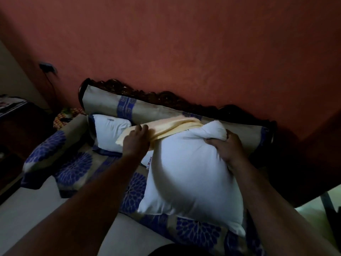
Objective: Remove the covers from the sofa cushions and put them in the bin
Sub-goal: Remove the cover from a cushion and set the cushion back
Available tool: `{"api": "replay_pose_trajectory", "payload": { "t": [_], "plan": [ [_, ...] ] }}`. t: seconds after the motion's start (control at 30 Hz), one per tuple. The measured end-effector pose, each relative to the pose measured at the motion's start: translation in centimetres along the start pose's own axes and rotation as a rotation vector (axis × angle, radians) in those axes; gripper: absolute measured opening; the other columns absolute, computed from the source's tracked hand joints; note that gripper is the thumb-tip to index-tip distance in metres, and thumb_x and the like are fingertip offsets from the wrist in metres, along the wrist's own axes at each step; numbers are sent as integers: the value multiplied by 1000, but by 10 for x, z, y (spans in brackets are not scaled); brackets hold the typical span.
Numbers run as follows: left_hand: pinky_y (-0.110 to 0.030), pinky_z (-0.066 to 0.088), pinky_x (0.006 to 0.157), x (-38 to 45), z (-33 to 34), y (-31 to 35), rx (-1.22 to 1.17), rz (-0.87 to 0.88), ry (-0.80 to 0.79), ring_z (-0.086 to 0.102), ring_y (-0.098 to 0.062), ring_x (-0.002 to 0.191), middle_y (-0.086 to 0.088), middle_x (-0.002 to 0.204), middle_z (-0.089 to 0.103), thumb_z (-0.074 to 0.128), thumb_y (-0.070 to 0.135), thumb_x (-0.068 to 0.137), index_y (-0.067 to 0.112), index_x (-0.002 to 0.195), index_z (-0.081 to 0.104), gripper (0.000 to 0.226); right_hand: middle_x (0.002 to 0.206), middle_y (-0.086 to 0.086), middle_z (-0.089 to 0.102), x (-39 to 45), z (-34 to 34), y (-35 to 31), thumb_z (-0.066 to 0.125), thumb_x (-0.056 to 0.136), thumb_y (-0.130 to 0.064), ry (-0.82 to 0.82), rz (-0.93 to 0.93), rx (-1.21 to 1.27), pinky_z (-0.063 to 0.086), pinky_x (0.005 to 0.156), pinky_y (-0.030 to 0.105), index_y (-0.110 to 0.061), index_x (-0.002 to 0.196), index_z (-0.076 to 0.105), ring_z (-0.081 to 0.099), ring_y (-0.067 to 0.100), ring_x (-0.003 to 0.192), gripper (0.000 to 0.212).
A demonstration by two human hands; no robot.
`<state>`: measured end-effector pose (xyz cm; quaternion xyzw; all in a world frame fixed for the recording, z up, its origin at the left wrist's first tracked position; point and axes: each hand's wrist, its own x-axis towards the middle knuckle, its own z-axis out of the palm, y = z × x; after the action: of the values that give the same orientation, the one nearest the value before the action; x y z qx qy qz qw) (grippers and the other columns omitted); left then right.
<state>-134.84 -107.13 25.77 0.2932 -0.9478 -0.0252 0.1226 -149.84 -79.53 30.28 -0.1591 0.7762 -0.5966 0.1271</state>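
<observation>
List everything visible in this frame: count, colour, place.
bare white cushion insert: 1, white, held up over the sofa seat, centre
pale yellow fabric cover: 1, bunched along the held insert's upper left edge
second bare white cushion insert: 1, white, on the seat at the left, against the backrest
carved dark wood sofa with beige and blue floral upholstery: 1, against the wall
terracotta red wall: 1, behind the sofa
dark wall socket with cable: 1, upper left
left hand: 1, grip on the yellow cover
right hand: 1, grip on the held insert's top corner
</observation>
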Motion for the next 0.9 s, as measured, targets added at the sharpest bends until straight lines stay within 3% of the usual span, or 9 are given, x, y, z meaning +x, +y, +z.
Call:
{"api": "replay_pose_trajectory", "payload": {
  "t": [0.13, 0.27, 0.3, 0.37, 0.43, 0.53, 0.63, 0.77, 0.9],
  "plan": [
    [-44, 41, 66, -15, 24, 8, 15, 107, -163, 58, -37, 102, -10, 119, 52, 55, 15, 89, 21, 118, 48, 31, 99, -5, 71, -1, -7, 21, 86, 75, -15, 37, 148, 67, 49, 79, 28, -18, 111, 69, 66, 9, 84, 40],
    [-42, 43, 75, -15, 22, 3, 96, 350, 156, 58, -35, 98, -10, 121, 57, 69, 20, 74, 20, 120, 61, 47, 115, 12, 71, -4, -21, 66, 88, 52, -44, 1, 569, 99, 56, 82, 40, -10, 121, 68, 69, 30, 92, 80],
    [-42, 43, 72, -14, 21, 5, 75, 292, 167, 58, -36, 94, -11, 115, 59, 72, 23, 72, 17, 115, 60, 46, 116, 15, 69, -5, -23, 75, 86, 60, -44, -35, 646, 85, 56, 85, 42, -11, 121, 67, 68, 32, 94, 72],
    [-41, 44, 66, -15, 30, 15, -84, 22, 13, 62, -38, 90, -13, 105, 63, 67, 27, 83, 14, 114, 54, 37, 114, 16, 70, -8, -23, 85, 81, 74, -39, -108, 720, 66, 54, 87, 43, -12, 116, 66, 67, 34, 96, 53],
    [-39, 45, 72, -18, 52, 27, -287, -234, -205, 65, -39, 97, -16, 108, 67, 52, 25, 96, 12, 120, 52, 27, 110, 15, 72, -11, -21, 95, 81, 72, -41, -169, 757, 18, 54, 90, 44, -8, 118, 68, 67, 34, 97, 58],
    [-33, 46, 79, -30, 78, 36, -667, -334, -304, 66, -33, 102, -12, 107, 71, 53, 14, 96, 18, 117, 64, 24, 117, 12, 70, -21, -21, 111, 80, 76, -43, -213, 728, -57, 53, 90, 40, -11, 129, 65, 66, 31, 101, 63],
    [-30, 43, 69, -44, 94, 32, -808, -314, -386, 68, -29, 87, -7, 88, 67, 56, 19, 95, 19, 102, 68, 14, 139, 8, 59, -33, -23, 129, 80, 80, -43, -240, 645, -146, 49, 100, 40, -19, 146, 50, 61, 27, 113, 76],
    [-36, 48, 80, -54, 111, 27, -625, -404, -456, 65, -36, 99, -14, 113, 69, 55, 30, 98, 20, 125, 58, 30, 166, 1, 20, -49, -9, 150, 79, 85, -40, -283, 466, -312, 24, 119, 37, -30, 161, 2, 27, 26, 149, 109],
    [-35, 45, 70, -59, 101, 42, -325, -125, -469, 61, -31, 85, -5, 90, 62, 60, 46, 90, 28, 106, 50, 26, 162, 1, 28, -60, 12, 168, 74, 82, -54, -413, 250, -528, 26, 120, 47, -43, 157, 14, 30, 25, 147, 96]
  ]
}}
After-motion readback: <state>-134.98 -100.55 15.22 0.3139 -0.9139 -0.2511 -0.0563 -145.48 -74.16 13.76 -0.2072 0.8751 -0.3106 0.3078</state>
